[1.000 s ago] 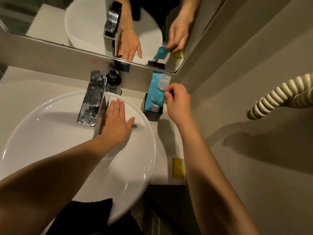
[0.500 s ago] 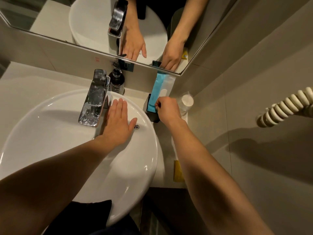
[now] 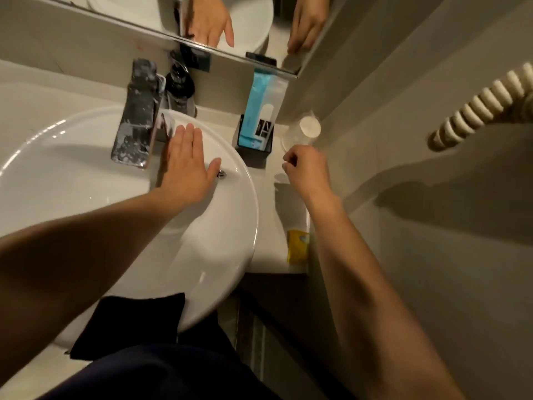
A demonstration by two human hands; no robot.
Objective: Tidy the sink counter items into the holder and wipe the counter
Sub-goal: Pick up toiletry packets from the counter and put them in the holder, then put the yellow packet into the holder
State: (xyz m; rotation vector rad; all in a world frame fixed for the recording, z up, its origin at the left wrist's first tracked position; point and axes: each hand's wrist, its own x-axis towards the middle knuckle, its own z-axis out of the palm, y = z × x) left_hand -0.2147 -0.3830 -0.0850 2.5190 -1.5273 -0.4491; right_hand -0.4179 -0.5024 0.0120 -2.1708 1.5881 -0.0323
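A black holder (image 3: 253, 148) stands on the counter right of the white basin (image 3: 86, 174). A blue and clear packet (image 3: 261, 108) stands upright inside it. My right hand (image 3: 307, 168) hovers just right of the holder with fingers curled and nothing in them, below a clear plastic cup (image 3: 305, 131) in the corner. My left hand (image 3: 187, 163) lies flat and open on the basin rim beside the chrome tap (image 3: 138, 116). A yellow sachet (image 3: 298, 246) lies near the counter's front right edge.
A dark soap dispenser (image 3: 180, 85) stands behind the tap under the mirror (image 3: 230, 27). A black cloth (image 3: 129, 324) drapes over the basin's front edge. A coiled cord (image 3: 484, 102) hangs on the right wall. The counter strip (image 3: 277, 215) beside the basin is narrow.
My right hand pushed the packet down into the holder, let go and drew back to the right. The cup behind it came into view. My left hand stayed on the basin.
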